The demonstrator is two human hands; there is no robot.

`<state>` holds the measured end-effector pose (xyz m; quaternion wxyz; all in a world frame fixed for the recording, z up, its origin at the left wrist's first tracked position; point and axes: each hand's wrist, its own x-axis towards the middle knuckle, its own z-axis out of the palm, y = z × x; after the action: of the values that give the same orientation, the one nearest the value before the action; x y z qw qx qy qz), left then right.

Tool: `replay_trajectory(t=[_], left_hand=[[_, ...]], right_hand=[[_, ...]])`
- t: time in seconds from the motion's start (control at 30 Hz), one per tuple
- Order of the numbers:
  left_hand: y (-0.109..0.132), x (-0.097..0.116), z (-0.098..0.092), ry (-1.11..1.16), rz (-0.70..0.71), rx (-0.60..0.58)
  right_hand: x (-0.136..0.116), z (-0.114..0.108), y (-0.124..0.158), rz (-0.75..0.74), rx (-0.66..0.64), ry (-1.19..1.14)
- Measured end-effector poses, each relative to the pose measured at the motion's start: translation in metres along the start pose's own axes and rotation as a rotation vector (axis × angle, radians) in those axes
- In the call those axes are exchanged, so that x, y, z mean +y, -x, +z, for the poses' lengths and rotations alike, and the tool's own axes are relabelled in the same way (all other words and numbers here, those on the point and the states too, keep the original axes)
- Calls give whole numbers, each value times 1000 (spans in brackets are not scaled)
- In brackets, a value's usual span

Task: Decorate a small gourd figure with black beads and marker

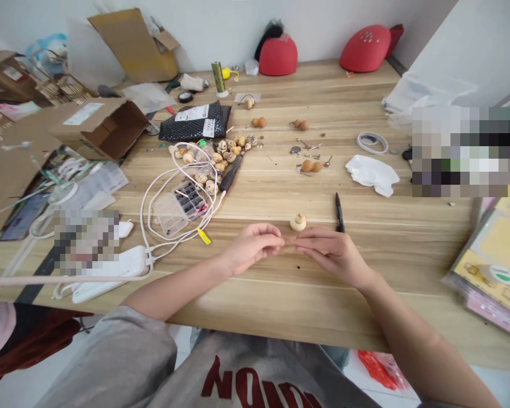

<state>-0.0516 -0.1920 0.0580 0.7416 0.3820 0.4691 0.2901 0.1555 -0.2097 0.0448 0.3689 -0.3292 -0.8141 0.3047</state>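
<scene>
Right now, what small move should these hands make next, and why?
Probably the right hand should pick up the small gourd: it stands just beyond where that hand meets the left hand, closer than anything else, and neither hand clearly holds anything.

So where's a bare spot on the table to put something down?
Try the wooden table between the black marker and the plastic-sleeved yellow papers, below the white tissue. There's also room near the edge, below the left hand and right hand. The left side is crowded with white cables and speckled gourds.
</scene>
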Motion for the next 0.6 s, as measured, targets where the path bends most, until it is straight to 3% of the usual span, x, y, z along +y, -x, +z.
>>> replay_trajectory(t=[0.07,0.13,0.2,0.27,0.37,0.6], left_hand=[[4,15,-25,-382,279,192],[9,33,-59,-838,573,541],[12,49,-95,-1238,552,759],[15,58,-125,-1437,350,747],[17,59,-150,-1551,175,775],[11,54,-160,-1592,47,766]], right_hand=[[0,0,1,23,29,55],[0,0,1,36,60,100],[-1,-1,1,42,80,132],[-1,-1,1,36,93,153],[0,-1,2,13,115,171],[3,1,3,-45,154,153]])
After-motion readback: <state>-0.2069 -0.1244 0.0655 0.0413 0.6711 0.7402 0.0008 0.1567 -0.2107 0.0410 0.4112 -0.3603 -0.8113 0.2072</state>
